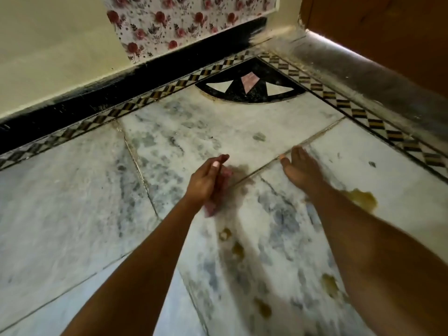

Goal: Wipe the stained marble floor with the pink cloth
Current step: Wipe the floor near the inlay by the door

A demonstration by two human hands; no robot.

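No text, label, brand, number or sign can be read anywhere. The hanging cloth (184,23) at the upper middle of the frame carries only printed flowers. The marble floor (72,202) shows only a chequered border (358,112) and a geometric corner inlay (249,86).

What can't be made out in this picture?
Head view:
pink cloth: mostly hidden by the left hand gripping it.
right hand: motion-blurred; contact with the marble floor unclear.
floral fabric: cut off by the top edge.
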